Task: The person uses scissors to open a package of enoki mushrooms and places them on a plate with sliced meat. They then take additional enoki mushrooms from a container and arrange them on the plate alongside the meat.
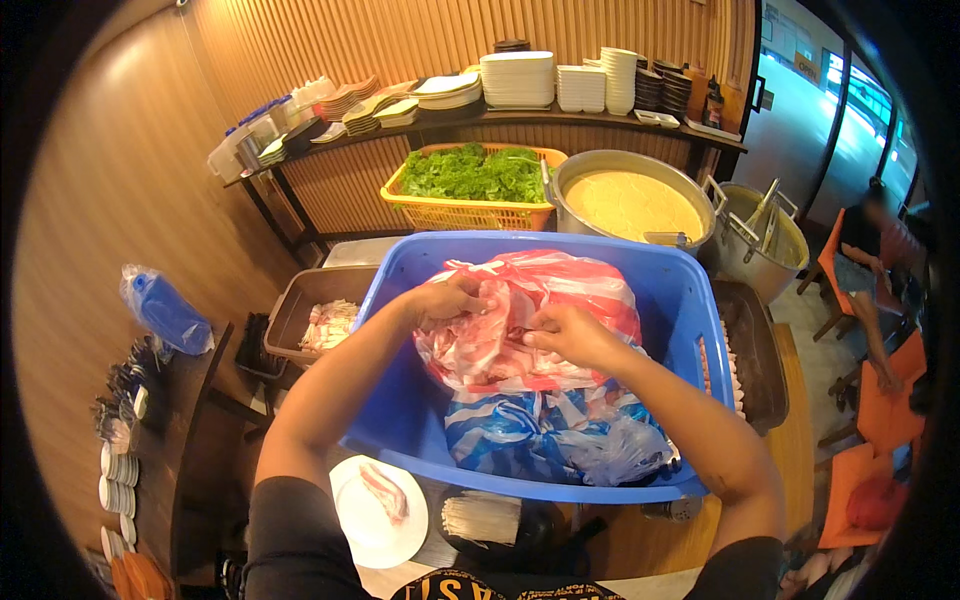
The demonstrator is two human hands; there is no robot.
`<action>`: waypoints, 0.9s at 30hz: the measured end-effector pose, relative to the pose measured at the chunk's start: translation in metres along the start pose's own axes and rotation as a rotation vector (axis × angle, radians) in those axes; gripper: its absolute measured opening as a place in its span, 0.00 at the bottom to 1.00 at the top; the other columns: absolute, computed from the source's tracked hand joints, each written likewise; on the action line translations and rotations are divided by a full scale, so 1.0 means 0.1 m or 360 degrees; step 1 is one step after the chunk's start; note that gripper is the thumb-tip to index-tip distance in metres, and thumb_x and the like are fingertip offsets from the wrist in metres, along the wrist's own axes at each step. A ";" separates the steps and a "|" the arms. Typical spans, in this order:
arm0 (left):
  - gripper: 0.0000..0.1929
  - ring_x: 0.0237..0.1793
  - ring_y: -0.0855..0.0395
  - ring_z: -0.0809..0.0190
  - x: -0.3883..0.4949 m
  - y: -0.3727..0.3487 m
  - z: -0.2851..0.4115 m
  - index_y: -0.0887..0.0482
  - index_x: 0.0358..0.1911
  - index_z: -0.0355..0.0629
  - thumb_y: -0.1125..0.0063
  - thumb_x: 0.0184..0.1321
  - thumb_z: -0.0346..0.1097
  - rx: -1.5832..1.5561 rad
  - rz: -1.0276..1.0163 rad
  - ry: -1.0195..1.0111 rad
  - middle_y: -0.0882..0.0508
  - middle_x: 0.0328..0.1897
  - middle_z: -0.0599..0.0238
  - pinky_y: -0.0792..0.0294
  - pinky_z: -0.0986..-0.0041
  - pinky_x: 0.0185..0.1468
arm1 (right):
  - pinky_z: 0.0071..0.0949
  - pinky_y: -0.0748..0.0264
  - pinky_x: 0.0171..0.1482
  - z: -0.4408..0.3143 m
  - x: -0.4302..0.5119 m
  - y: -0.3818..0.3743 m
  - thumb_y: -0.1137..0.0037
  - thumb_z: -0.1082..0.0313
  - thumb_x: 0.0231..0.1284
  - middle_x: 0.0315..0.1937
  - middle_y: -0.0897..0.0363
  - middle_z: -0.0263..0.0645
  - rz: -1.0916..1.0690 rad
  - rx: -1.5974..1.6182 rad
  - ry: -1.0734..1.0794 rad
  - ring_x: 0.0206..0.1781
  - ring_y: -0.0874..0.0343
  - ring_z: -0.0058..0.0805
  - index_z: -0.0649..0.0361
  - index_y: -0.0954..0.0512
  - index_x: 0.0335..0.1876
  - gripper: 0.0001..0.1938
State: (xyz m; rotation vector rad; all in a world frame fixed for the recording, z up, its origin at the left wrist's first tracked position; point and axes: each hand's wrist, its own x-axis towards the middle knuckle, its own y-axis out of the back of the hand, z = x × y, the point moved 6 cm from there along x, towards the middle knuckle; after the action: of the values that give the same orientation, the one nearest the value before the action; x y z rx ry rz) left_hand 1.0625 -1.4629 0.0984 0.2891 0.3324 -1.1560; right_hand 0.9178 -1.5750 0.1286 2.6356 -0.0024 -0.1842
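A large blue plastic basket (pixel 420 469) stands before me, holding a red-and-white striped plastic bag (pixel 592 281) and a blue-and-white striped bag (pixel 517 435). The red-striped bag lies open, and raw sliced meat (pixel 540 364) shows inside it. My left hand (pixel 454 300) grips a slice of raw meat (pixel 491 322), raised above the rest. Just right of that slice is my right hand (pixel 566 334), its fingers bent together over the meat; whether it pinches a piece cannot be told. Nearer my body, a white plate (pixel 352 517) bears one strip of meat (pixel 384 491), beside a bundle of thin skewers (pixel 481 517).
Brown tubs flank the basket, the left tub (pixel 281 311) holding bundled pieces. Behind stand a yellow crate (pixel 465 210) of leafy greens, a large pot (pixel 630 199) of yellowish liquid and a second pot (pixel 787 247). Stacked dishes (pixel 517 79) line the back shelf. A person (pixel 862 255) sits at right.
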 end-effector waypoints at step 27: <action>0.17 0.24 0.22 0.66 -0.50 -0.58 -0.01 0.25 0.49 0.36 0.46 0.56 0.35 0.1037 0.0722 -0.0898 0.20 0.24 0.56 0.30 0.73 0.30 | 0.20 0.35 0.27 0.32 0.15 -0.41 0.46 0.70 0.52 0.24 0.26 0.33 0.0287 0.0216 0.0073 0.26 0.31 0.17 0.63 0.28 0.32 0.06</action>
State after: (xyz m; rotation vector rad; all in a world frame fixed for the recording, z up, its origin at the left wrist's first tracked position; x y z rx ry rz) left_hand 0.9910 -1.4423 0.1149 0.5538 -0.5971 -0.8182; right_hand 0.9273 -1.5548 0.0797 2.7557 -0.2443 -0.0635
